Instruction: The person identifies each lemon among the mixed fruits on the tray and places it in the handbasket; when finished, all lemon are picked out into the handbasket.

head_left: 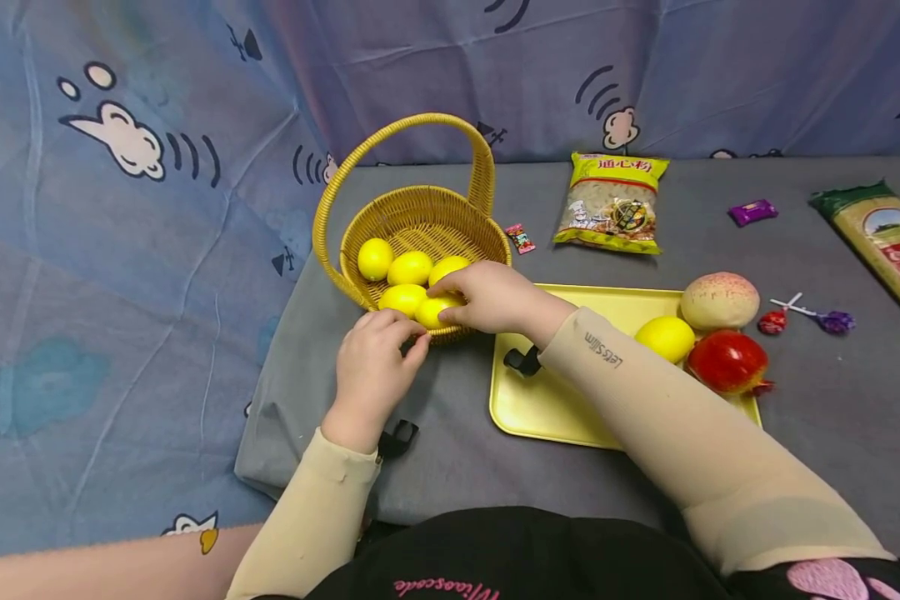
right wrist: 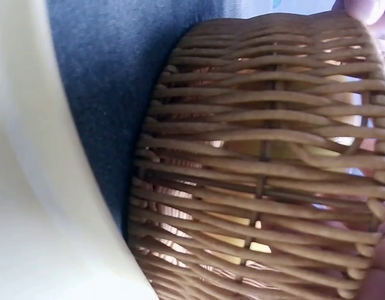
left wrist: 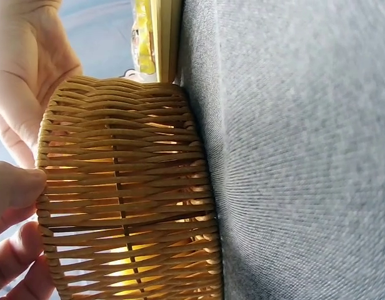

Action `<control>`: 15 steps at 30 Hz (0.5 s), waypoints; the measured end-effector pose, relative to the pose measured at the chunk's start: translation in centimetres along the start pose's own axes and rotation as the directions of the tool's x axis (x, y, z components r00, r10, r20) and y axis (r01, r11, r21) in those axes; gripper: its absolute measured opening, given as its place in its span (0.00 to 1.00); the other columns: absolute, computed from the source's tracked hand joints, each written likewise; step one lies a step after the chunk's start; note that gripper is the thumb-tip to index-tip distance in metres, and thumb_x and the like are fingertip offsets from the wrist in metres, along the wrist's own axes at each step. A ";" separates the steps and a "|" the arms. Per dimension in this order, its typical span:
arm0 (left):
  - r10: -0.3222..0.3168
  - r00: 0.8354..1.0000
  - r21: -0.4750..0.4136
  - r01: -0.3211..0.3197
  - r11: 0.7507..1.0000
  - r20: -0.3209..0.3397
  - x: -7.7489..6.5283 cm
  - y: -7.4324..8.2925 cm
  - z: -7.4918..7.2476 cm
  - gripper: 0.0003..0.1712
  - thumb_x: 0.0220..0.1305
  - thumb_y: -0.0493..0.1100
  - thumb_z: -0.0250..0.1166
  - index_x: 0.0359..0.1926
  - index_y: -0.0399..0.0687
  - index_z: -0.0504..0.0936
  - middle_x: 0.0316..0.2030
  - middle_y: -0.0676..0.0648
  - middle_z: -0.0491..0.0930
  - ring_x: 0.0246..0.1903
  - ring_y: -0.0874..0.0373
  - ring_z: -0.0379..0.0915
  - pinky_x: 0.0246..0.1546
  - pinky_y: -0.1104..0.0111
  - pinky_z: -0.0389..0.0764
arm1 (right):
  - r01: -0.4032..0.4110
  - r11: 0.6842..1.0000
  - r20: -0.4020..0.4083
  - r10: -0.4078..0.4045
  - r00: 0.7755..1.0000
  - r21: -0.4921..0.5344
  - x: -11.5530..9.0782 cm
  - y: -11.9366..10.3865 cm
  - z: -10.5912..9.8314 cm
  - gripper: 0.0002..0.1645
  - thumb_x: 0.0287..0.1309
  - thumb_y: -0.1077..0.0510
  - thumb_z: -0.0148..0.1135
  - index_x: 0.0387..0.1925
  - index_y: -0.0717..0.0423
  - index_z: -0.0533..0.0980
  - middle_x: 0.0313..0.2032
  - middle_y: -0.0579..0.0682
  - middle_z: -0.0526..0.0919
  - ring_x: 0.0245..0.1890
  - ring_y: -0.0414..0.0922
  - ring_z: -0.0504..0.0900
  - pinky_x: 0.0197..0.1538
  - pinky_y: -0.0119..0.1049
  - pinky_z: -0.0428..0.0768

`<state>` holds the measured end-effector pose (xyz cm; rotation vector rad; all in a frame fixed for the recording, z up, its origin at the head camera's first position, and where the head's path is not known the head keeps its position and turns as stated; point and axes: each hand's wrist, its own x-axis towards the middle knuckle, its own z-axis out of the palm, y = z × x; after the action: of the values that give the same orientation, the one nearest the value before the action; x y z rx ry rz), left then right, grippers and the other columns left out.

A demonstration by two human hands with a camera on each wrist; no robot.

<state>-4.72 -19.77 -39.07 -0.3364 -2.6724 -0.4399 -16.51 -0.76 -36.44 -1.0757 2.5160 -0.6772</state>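
Note:
A yellow woven basket [head_left: 427,218] with a tall handle holds several lemons [head_left: 410,268]. My right hand [head_left: 495,293] reaches over the basket's right side, its thumb and fingers round a lemon [head_left: 431,312] near the front rim. At that rim my left hand [head_left: 375,358] grips the basket's edge between thumb and fingers. From the left wrist view, the left thumb [left wrist: 17,187] lies against the rim and the weave hides most of the lemons. In the right wrist view the basket wall [right wrist: 261,156] covers much of the right hand.
Right of the basket lies a yellow tray [head_left: 547,421] bearing a lemon [head_left: 665,338], a peach [head_left: 720,301] and a pomegranate [head_left: 727,362]. Behind are a pasta bag [head_left: 613,202] and small candies [head_left: 520,238]. Lollipops [head_left: 772,322] and another packet [head_left: 881,250] lie farther right.

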 end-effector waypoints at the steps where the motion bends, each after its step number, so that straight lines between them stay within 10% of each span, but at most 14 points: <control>1: 0.001 1.000 0.000 -0.001 1.000 0.000 0.0 0.0 0.0 0.06 0.62 0.48 0.73 0.35 0.52 0.90 0.34 0.53 0.84 0.38 0.55 0.77 0.43 0.61 0.81 | 0.004 1.000 -0.001 -0.004 1.000 0.008 -0.1 0.0 0.0 0.24 0.64 0.46 0.68 0.60 0.45 0.81 0.54 0.44 0.85 0.50 0.45 0.80 0.58 0.44 0.76; 15: -0.008 1.000 -0.023 0.008 1.000 -0.014 -0.1 0.1 0.1 0.06 0.62 0.47 0.73 0.35 0.51 0.90 0.35 0.54 0.84 0.38 0.54 0.77 0.43 0.61 0.81 | 0.048 0.948 -0.162 0.003 0.987 0.315 -5.9 1.0 -4.9 0.27 0.61 0.52 0.72 0.62 0.48 0.79 0.55 0.47 0.85 0.55 0.45 0.82 0.59 0.48 0.79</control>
<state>-4.61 -19.65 -39.13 -0.3286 -2.6580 -0.4732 -15.39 5.68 -32.24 -0.9668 2.4107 -1.1729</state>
